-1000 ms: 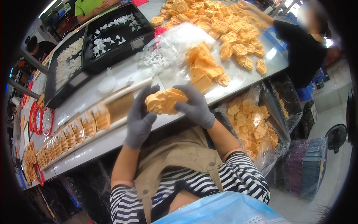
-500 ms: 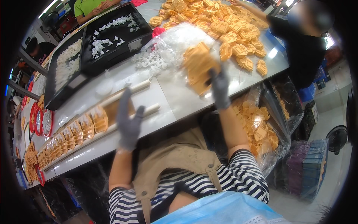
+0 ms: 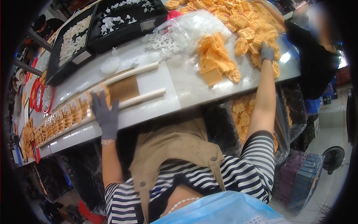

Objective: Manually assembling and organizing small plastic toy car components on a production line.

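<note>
My left hand (image 3: 105, 115), in a grey glove, has its fingers spread over the near end of a row of orange plastic shells (image 3: 75, 110). The row runs between two white rods (image 3: 143, 96); some shells carry white pieces. At the right, my right hand (image 3: 267, 53), also gloved, reaches onto the edge of a big pile of orange plastic parts (image 3: 242, 20). Its fingertips are hidden, so I cannot tell whether they grip a part. Between my hands a smaller heap of orange parts (image 3: 214, 59) lies on the table by a clear plastic bag (image 3: 197, 24).
Black trays (image 3: 128, 31) of small white pieces stand at the back left, with red-rimmed baskets (image 3: 47, 99) further left. White connectors (image 3: 164, 44) lie by the bag. A lined box of orange parts (image 3: 242, 115) sits below the table edge. A co-worker's arm (image 3: 270, 11) reaches over the pile.
My right hand has let go of a clump of orange parts, now lying on the table, and moved right to the pile. My left hand has moved left and down onto the row's end.
</note>
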Tool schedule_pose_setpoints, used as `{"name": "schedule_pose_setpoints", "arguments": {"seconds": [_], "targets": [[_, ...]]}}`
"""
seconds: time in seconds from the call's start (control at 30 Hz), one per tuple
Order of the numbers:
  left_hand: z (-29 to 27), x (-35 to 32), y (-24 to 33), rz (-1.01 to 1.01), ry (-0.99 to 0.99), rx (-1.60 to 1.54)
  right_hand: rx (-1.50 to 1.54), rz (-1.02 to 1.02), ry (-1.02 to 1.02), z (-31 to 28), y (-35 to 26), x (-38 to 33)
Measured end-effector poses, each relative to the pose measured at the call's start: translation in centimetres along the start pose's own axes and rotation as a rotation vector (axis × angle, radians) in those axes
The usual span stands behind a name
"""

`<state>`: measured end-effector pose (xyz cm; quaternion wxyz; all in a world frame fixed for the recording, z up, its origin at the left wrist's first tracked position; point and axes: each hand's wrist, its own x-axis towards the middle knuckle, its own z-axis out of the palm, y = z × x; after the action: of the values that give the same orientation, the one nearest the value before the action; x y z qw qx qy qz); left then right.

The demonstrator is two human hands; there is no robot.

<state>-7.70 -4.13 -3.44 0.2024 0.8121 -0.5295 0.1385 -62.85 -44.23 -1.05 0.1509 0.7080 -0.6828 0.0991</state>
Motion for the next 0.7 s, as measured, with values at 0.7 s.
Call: {"name": "schedule_pose_setpoints", "arguments": {"seconds": [0.7], "targets": [[1.5, 1.1, 10.4, 0.350, -0.122, -0.355, 0.529, -0.427, 0.095, -10.4, -16.0, -22.2]]}}
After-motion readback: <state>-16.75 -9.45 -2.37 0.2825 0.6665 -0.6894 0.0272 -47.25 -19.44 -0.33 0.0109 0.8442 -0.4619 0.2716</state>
